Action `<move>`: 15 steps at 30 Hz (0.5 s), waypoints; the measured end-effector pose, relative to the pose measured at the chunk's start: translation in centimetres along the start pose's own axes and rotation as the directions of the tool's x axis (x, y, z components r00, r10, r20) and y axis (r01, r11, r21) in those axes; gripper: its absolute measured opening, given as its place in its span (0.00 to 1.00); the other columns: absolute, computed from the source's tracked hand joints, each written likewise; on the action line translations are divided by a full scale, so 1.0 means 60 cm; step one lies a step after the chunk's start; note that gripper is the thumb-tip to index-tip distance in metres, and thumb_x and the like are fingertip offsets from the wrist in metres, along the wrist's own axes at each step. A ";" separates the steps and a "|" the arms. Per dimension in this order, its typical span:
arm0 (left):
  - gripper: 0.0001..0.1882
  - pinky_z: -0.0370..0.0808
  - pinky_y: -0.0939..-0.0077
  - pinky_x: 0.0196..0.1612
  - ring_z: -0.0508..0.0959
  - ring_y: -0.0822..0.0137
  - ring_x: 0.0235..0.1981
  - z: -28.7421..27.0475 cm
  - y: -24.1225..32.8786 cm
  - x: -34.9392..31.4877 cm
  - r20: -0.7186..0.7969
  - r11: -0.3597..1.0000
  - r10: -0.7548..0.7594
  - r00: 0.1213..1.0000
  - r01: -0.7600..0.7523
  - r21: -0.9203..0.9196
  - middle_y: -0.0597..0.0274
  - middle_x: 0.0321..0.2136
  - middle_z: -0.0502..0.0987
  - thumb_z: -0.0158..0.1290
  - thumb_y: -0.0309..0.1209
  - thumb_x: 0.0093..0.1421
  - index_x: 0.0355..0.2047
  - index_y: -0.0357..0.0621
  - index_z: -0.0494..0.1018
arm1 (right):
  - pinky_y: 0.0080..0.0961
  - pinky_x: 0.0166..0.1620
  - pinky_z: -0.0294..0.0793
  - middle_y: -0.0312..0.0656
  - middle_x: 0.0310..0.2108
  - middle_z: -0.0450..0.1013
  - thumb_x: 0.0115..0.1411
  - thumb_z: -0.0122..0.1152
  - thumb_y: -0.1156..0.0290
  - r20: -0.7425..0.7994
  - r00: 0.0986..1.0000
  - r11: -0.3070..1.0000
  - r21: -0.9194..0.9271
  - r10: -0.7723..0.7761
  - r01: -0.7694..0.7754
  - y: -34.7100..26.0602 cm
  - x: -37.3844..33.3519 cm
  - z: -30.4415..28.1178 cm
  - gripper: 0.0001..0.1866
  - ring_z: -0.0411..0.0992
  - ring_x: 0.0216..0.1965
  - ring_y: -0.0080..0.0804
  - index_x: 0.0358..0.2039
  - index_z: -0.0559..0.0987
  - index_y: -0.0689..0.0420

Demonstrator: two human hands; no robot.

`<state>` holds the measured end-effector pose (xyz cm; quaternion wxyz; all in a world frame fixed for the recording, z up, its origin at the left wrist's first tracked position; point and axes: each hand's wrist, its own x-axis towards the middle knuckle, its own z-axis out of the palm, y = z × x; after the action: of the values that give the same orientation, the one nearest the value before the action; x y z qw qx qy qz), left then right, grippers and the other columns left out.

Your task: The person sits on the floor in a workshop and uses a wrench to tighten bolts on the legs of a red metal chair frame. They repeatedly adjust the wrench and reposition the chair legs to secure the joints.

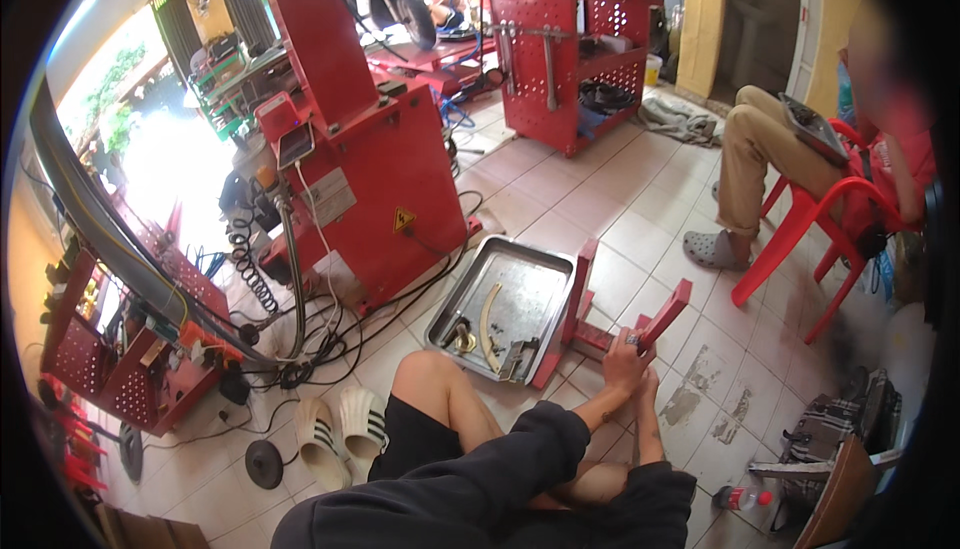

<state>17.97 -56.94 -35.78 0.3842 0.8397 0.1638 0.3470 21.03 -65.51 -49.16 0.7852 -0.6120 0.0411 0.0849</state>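
Note:
My left hand [622, 361] reaches over the crossbar end of a red steel frame [665, 314] on the floor, a ring on one finger. Its fingers are curled closed, and what they grip is too small to make out. Close against it, slightly lower, is my right hand [648, 383], its fingers mostly hidden. To the left of the frame lies a shallow metal tray [462, 294]. Inside it are a curved tan strip [489, 324], a brass-coloured fitting [463, 338] and a small dark metal part [518, 359].
A red machine cabinet [400, 189] stands ahead left, with black cables [335, 339] across the tiles. Pale slippers [340, 434] lie by my knee. At right, a person sits on a red plastic chair [800, 219]. A red tool cart [540, 69] stands behind; a bottle [742, 498] lies lower right.

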 end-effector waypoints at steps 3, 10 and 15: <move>0.13 0.76 0.63 0.33 0.77 0.57 0.33 0.013 0.035 -0.010 0.004 0.999 0.014 1.000 -0.014 -0.051 0.63 0.34 0.73 0.57 0.39 0.52 0.34 0.47 0.75 | 0.29 0.28 0.67 0.37 0.24 0.73 0.61 0.49 0.55 0.000 0.981 0.939 -0.290 -0.192 0.183 0.024 -0.019 -0.072 0.21 0.67 0.25 0.25 0.33 0.74 0.64; 0.15 0.75 0.59 0.35 0.76 0.56 0.36 -0.015 0.030 0.005 0.074 0.996 -0.088 0.993 0.090 -0.020 0.61 0.36 0.71 0.55 0.42 0.53 0.35 0.46 0.73 | 0.25 0.39 0.70 0.40 0.35 0.73 0.63 0.45 0.57 -0.041 0.969 0.922 -0.322 -0.242 0.216 -0.094 -0.193 0.063 0.19 0.72 0.35 0.28 0.40 0.74 0.61; 0.13 0.74 0.57 0.34 0.75 0.54 0.35 -0.024 0.038 0.001 0.074 0.992 -0.106 0.992 0.110 -0.054 0.59 0.34 0.70 0.56 0.40 0.53 0.33 0.46 0.72 | 0.23 0.52 0.66 0.42 0.49 0.68 0.68 0.37 0.62 -0.001 0.998 0.938 0.341 -0.069 0.065 -0.133 -0.207 0.091 0.22 0.68 0.49 0.27 0.55 0.66 0.63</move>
<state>17.01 -57.63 -33.35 0.4322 0.8299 0.1853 0.3001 10.07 -63.15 -38.12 0.8819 -0.4675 0.0299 0.0533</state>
